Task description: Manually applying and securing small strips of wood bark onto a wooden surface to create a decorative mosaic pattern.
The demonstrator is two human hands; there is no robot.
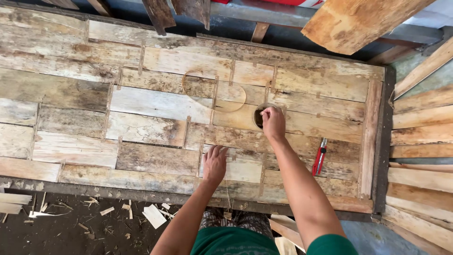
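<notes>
Left hand (215,162) lies flat, fingers spread, grip empty, bracing near edge of the patchwork wood counter (155,104). Right hand (272,123), grip pinched narrow, works at the round hole (259,116); contents unclear. Red utility knife (319,156) parked right.

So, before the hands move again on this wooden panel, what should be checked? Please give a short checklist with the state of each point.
1. Left hand flat on the panel: ok.
2. Right hand at the round hole: ok.
3. What the right hand's grip holds: cannot tell.
4. Red-handled tool lies apart from both hands: ok.
5. Floor free of wood scraps: not ok.
</notes>
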